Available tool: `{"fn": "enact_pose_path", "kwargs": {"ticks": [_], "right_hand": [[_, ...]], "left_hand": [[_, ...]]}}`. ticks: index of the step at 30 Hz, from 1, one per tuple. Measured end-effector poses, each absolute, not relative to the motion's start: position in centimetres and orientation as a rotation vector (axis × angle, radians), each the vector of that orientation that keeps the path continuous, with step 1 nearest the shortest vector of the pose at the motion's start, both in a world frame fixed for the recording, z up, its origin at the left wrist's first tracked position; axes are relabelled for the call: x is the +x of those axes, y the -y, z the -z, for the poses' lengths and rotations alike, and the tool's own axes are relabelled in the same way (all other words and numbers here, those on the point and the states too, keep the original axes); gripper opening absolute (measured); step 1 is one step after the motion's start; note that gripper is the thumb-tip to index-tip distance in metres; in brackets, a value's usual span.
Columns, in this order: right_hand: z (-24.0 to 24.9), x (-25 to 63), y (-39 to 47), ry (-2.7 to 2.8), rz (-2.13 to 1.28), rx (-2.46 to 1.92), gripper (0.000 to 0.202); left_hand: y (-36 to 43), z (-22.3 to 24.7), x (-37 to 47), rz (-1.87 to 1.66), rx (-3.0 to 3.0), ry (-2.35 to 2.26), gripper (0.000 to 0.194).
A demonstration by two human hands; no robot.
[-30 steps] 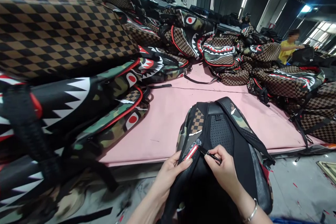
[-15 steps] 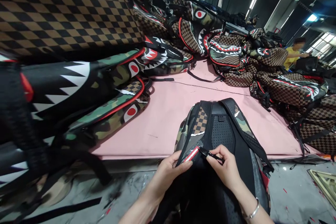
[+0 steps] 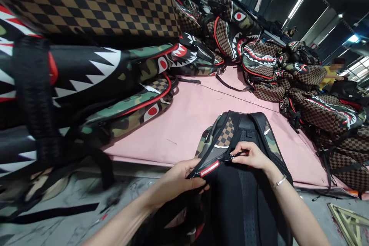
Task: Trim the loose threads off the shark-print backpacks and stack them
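Observation:
A black backpack (image 3: 239,200) with camouflage and brown check panels rests against the front edge of the pink-covered table, its straps and padded back facing me. My left hand (image 3: 183,177) is closed on the left shoulder strap (image 3: 211,152), thumb near the red label (image 3: 210,168) with white lettering. In my right hand (image 3: 255,156), fingertips pinch a small black-handled tool with a thin shiny tip (image 3: 227,159), which looks like thread snips. Its tip lies at the strap, just above the label; the fingers hide part of the tool.
Stacked shark-mouth backpacks (image 3: 95,69) rise close on the left. More check backpacks (image 3: 325,107) line the right side and back of the pink table (image 3: 173,134). A person in yellow (image 3: 331,73) is at the far right. A pale metal frame (image 3: 348,223) lies on the floor.
My right hand has moved up and turned, bringing the tool against the strap above the label. My left hand keeps its hold on the strap. The view has shifted left.

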State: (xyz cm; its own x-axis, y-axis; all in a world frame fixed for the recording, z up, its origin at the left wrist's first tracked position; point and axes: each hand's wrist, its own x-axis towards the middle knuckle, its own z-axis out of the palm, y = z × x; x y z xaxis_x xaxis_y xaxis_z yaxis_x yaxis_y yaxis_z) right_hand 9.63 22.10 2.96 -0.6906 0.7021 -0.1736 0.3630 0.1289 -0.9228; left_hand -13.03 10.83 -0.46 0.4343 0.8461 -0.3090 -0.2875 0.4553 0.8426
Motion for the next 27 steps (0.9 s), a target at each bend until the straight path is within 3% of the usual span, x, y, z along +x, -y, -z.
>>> {"fn": "enact_pose_path", "kwargs": {"ticks": [7,16,27], "right_hand": [[-3.7,8.3,-24.4,2.287,-1.611,-0.888,0.021],[-3.4,8.3,-24.2,2.188,-1.720,-0.944,0.021],[-3.8,7.6,-24.0,2.295,-1.564,-0.874,0.020]], "left_hand": [[-11.2,-0.2,-14.2,-0.793,0.863,-0.809,0.025],[-11.5,0.4,-14.4,-0.779,0.807,-0.799,0.032],[-11.4,1.1,-14.1,-0.818,0.850,-0.791,0.036]]}}
